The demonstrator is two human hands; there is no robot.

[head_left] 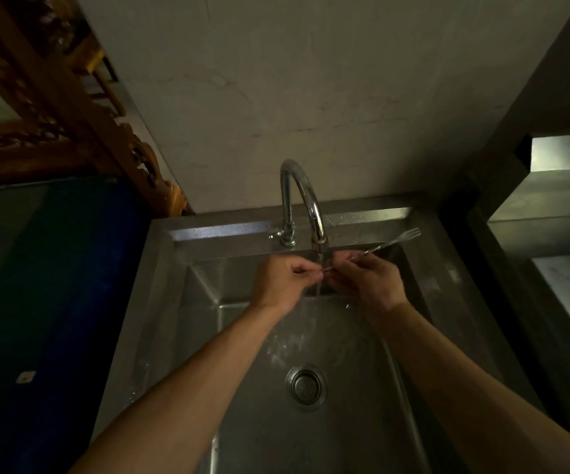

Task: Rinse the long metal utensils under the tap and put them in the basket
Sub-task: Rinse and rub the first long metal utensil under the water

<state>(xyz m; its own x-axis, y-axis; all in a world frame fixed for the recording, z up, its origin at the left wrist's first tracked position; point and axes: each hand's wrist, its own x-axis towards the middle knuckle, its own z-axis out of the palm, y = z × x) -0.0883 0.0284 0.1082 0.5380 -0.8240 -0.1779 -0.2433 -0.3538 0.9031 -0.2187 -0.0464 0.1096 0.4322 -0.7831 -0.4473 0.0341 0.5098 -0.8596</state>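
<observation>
Two hands (328, 282) pinching one thin, long-handled silver fork (384, 246) under tap (302, 200) water.

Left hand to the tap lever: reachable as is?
Probably not right away: the left hand is pinching the fork handle. The tap lever sits just beyond it, nothing between.

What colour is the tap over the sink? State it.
Shiny silver chrome; the tap shows best in the head view.
</observation>
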